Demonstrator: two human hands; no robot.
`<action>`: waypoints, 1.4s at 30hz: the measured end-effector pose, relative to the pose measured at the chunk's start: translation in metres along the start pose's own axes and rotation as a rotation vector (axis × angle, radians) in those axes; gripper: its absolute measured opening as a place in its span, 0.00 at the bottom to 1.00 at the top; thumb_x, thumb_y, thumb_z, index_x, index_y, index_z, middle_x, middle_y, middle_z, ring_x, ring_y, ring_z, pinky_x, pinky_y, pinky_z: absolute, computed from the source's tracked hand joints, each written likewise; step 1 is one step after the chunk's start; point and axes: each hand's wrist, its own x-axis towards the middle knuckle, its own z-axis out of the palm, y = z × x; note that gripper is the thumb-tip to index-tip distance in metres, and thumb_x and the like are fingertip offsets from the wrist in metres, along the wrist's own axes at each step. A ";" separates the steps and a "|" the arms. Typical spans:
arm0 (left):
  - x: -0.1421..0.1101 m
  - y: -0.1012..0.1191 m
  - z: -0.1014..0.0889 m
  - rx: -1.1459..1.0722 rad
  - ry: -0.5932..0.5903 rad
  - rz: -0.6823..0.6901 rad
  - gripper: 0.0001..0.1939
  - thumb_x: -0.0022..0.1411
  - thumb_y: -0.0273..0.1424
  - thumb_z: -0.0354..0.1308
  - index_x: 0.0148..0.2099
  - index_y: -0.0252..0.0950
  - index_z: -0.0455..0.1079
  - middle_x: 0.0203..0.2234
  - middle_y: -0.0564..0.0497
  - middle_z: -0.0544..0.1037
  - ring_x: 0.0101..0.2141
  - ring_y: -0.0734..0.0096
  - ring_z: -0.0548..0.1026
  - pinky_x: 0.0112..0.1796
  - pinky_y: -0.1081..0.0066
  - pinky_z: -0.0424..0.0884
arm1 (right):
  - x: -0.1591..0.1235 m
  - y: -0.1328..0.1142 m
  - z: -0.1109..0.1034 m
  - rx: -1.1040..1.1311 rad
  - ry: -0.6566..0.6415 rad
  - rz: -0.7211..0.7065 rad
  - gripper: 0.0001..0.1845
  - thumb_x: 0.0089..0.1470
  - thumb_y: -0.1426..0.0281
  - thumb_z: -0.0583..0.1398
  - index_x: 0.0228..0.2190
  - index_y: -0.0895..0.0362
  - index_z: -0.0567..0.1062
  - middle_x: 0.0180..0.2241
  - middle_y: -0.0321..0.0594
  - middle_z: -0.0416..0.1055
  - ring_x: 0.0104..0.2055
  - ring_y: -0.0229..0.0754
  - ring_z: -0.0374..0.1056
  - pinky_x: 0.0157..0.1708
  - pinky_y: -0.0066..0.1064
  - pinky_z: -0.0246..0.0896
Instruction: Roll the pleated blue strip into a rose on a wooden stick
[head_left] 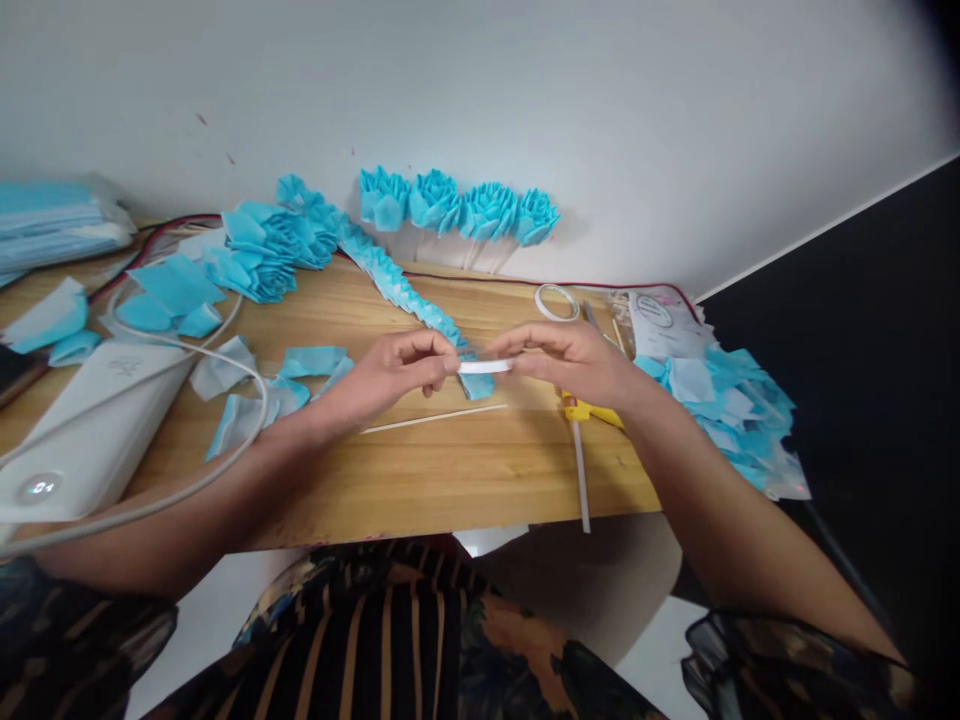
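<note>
A short white strip [484, 368] is stretched level between my two hands, above the table's middle. My left hand [401, 372] pinches its left end between thumb and fingers. The other end is pinched by my right hand [570, 358], whose fingertips are slightly blurred. Right behind the strip lies the near end of a long pleated chain of blue sheet pieces [405, 290], partly covered by the hands. A thin pale stick [435, 418] rests on the wood just in front. Beside my right wrist is a yellow tool [592, 412], partly hidden, with a narrow white length [581, 475] reaching past the table edge.
Several blue flowers on sticks [487, 210] lean on the wall. Bunched blue flowers [262, 245] and loose blue pieces [311, 362] lie left. A white power bank [97, 430] with a cable [247, 450] is near my left arm. A tape roll [556, 302] and a blue scrap pile [742, 410] are right.
</note>
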 end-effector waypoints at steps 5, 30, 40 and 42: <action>-0.002 0.002 -0.001 0.043 -0.056 -0.035 0.12 0.63 0.41 0.64 0.36 0.37 0.77 0.19 0.56 0.68 0.22 0.76 0.63 0.25 0.72 0.57 | -0.001 0.006 0.003 0.100 0.031 -0.006 0.14 0.61 0.57 0.65 0.39 0.53 0.85 0.32 0.37 0.82 0.35 0.41 0.75 0.39 0.33 0.68; 0.003 -0.011 -0.002 -0.230 -0.002 -0.021 0.27 0.59 0.56 0.69 0.37 0.35 0.76 0.32 0.48 0.78 0.28 0.72 0.74 0.30 0.70 0.71 | -0.040 0.083 -0.086 -0.828 0.247 0.654 0.20 0.63 0.68 0.59 0.53 0.59 0.81 0.46 0.52 0.83 0.51 0.57 0.78 0.51 0.43 0.70; 0.005 -0.013 -0.003 -0.315 -0.029 -0.055 0.27 0.61 0.56 0.67 0.38 0.34 0.74 0.35 0.47 0.78 0.28 0.72 0.74 0.30 0.70 0.72 | -0.046 0.130 -0.071 -0.908 0.234 0.944 0.27 0.61 0.61 0.61 0.57 0.64 0.76 0.51 0.63 0.80 0.53 0.61 0.78 0.48 0.41 0.70; 0.006 -0.013 -0.003 -0.341 -0.025 -0.076 0.28 0.60 0.57 0.67 0.39 0.34 0.74 0.35 0.47 0.77 0.28 0.72 0.74 0.30 0.71 0.72 | -0.049 0.130 -0.082 -0.837 0.331 0.906 0.29 0.63 0.59 0.58 0.58 0.63 0.75 0.47 0.59 0.82 0.49 0.60 0.80 0.45 0.43 0.73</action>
